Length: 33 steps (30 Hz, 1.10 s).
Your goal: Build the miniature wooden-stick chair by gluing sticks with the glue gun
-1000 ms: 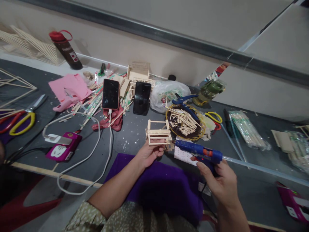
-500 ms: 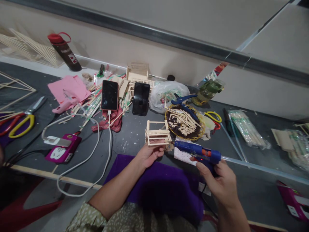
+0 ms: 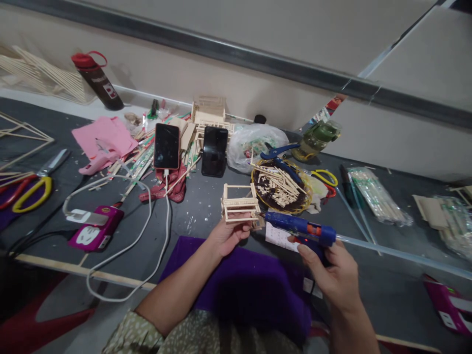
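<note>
My left hand (image 3: pixel 232 237) holds a small frame built of wooden sticks (image 3: pixel 240 202) from below, its fingers closed around the lower part. A blue hot glue gun (image 3: pixel 300 227) is gripped in my right hand (image 3: pixel 337 268), with a long clear glue stick (image 3: pixel 401 259) running out of its back. The gun's nozzle is at the frame's lower right corner; whether it touches the wood I cannot tell. A small red light shows on the gun. Just behind the frame stands a yellow-rimmed basket (image 3: pixel 309 202) with cut sticks (image 3: pixel 282 182) and blue-handled pliers (image 3: pixel 280 150).
Two phones (image 3: pixel 166 147) (image 3: pixel 214 150) stand at the back. A white cable (image 3: pixel 167 236) loops at the left beside a magenta power strip (image 3: pixel 98 228). Scissors (image 3: pixel 31 189) lie far left, packed sticks (image 3: pixel 378 196) at right. A purple cloth (image 3: pixel 254 290) lies before me.
The glue gun and my right hand have shifted very slightly left, toward the stick frame. My left hand and the frame stay nearly still.
</note>
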{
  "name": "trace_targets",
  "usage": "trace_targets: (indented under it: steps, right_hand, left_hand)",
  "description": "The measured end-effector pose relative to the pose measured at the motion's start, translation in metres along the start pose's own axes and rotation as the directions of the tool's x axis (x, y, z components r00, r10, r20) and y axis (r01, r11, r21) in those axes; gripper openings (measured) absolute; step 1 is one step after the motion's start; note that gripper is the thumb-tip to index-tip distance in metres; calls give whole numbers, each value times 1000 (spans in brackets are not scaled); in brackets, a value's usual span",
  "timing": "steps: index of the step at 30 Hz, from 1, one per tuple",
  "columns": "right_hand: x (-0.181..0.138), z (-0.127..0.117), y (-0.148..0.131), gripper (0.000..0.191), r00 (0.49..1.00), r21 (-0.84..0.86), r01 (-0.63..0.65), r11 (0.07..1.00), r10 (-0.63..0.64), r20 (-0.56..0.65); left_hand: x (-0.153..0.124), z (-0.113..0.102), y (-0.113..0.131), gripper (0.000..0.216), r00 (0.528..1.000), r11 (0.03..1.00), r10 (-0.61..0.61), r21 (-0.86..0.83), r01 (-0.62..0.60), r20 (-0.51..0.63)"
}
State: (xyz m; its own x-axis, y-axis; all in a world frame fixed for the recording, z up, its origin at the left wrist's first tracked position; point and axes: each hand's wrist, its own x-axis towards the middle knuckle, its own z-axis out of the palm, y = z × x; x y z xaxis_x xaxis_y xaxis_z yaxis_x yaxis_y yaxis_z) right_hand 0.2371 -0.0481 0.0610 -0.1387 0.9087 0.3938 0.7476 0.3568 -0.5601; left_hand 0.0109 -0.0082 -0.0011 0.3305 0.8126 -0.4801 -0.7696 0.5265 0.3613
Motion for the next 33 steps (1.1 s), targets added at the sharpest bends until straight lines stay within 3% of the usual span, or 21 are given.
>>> trace_targets:
  steps: [33]
  right_hand:
    - [1,-2,-2,18,999,-10,36,999,-36,1]
  left_hand:
    - [1,0,0,56,999,1000,-9,10,10,-43]
